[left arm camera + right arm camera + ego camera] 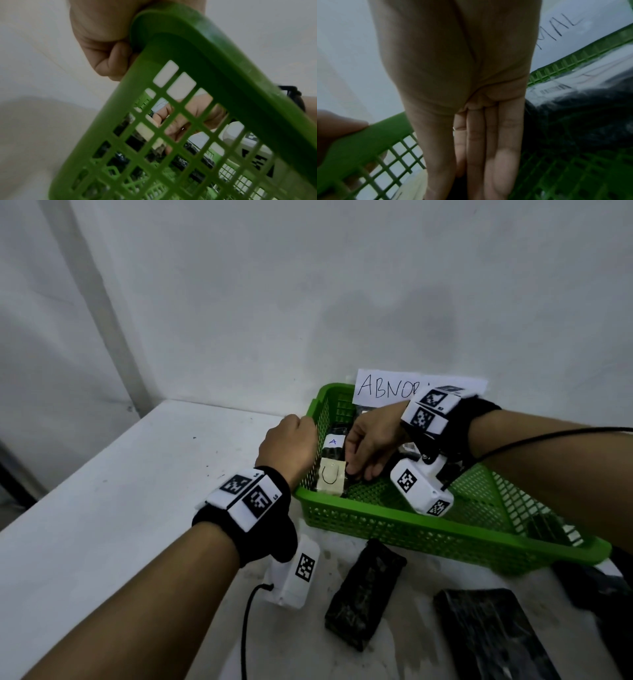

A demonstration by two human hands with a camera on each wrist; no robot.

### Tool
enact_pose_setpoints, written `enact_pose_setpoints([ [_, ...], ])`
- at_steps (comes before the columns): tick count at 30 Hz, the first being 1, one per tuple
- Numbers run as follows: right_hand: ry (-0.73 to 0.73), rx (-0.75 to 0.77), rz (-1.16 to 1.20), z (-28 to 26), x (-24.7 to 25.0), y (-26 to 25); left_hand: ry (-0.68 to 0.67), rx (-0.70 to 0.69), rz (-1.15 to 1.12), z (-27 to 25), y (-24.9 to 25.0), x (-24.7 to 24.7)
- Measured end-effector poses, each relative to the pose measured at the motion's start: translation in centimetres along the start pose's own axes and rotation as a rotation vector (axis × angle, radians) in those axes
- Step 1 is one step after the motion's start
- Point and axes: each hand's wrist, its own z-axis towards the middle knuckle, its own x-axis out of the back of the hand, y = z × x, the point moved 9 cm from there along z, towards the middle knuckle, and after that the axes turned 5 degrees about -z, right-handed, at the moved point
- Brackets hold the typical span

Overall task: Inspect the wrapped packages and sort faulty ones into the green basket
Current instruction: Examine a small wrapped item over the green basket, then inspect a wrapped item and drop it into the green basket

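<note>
The green basket (411,537) sits at the back right of the white table (120,508). My left hand (291,446) grips its left rim (188,33), fingers curled over the edge. My right hand (366,453) reaches inside the basket, its fingers (488,148) straight and pointing down, touching a black wrapped package (334,455). That package carries a white label marked "A" and a cream label (331,479) with a drawn curve. Whether the thumb pinches the package is hidden. Another black package with a barcode (582,101) lies deeper in the basket.
Two black wrapped packages (364,594) (493,635) lie on the table in front of the basket, and a further dark one (589,583) at the right edge. A handwritten paper sign (387,386) leans on the wall behind the basket. Bare tabletop stretches left.
</note>
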Motion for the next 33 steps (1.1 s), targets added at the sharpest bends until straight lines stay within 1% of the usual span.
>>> enact_pose_setpoints([
  [2, 0.05, -0.022, -0.094, -0.4, 0.4, -0.2, 0.037, 0.005, 0.03, -0.1, 0.0, 0.3],
  [5, 0.18, -0.048, -0.215, -1.7, 2.1, -1.0, 0.096, 0.067, -0.023, -0.8, 0.0, 1.1],
  [9, 0.275, -0.006, -0.261, -6.2, 5.1, -3.5, 0.08, 0.108, -0.052, -1.0, 0.1, 0.9],
  [11, 0.289, 0.02, -0.299, -9.0, 6.0, -4.4, 0.073, 0.127, -0.074, -0.9, 0.1, 0.7],
  [13, 0.243, 0.031, -0.34, -11.2, 5.5, -4.4, 0.073, 0.136, -0.069, -0.9, 0.2, 0.7],
  [15, 0.196, 0.02, -0.359, -12.4, 3.8, -3.4, 0.067, 0.138, -0.05, -1.2, 0.3, 0.7],
  [16, 0.196, 0.019, -0.365, -12.6, 3.0, -2.9, 0.073, 0.14, -0.036, -1.2, 0.3, 0.9],
  [18, 0.271, 0.054, -0.362, -13.3, 2.1, -2.4, 0.086, 0.14, -0.01, -1.5, 0.5, 1.2],
  [19, 0.338, 0.079, -0.363, -14.2, 1.9, -2.3, 0.113, 0.112, -0.02, -1.7, 1.0, 1.7],
  [20, 0.411, 0.103, -0.374, -15.2, 2.0, -2.5, 0.168, 0.055, -0.06, -2.1, 1.8, 2.6],
  [22, 0.576, 0.137, -0.414, -17.8, 2.1, -2.9, 0.317, -0.135, -0.201, -4.5, 4.0, 5.2],
  [23, 0.669, 0.151, -0.425, -19.3, 1.9, -3.1, 0.362, -0.244, -0.232, -6.3, 5.0, 6.4],
  [24, 0.745, 0.163, -0.416, -20.6, 1.6, -3.3, 0.349, -0.326, -0.216, -8.2, 5.8, 7.0],
  [25, 0.785, 0.174, -0.386, -21.6, 0.7, -3.3, 0.276, -0.37, -0.163, -10.1, 6.1, 6.7],
  [26, 0.786, 0.179, -0.366, -22.2, -0.3, -3.2, 0.16, -0.375, -0.078, -11.7, 6.2, 5.9],
  [27, 0.75, 0.175, -0.367, -22.3, -1.7, -3.2, 0.02, -0.343, 0.033, -13.0, 5.7, 4.6],
  [29, 0.632, 0.141, -0.418, -21.4, -4.6, -2.7, -0.253, -0.242, 0.271, -15.2, 3.8, 1.5],
  [30, 0.581, 0.118, -0.444, -20.8, -6.0, -2.3, -0.366, -0.197, 0.359, -16.2, 2.9, 0.1],
  [31, 0.546, 0.102, -0.452, -20.2, -6.9, -1.8, -0.45, -0.172, 0.414, -16.9, 2.2, -1.2],
  [33, 0.504, 0.1, -0.388, -19.4, -8.5, -1.0, -0.53, -0.187, 0.506, -17.9, 1.5, -3.1],
])
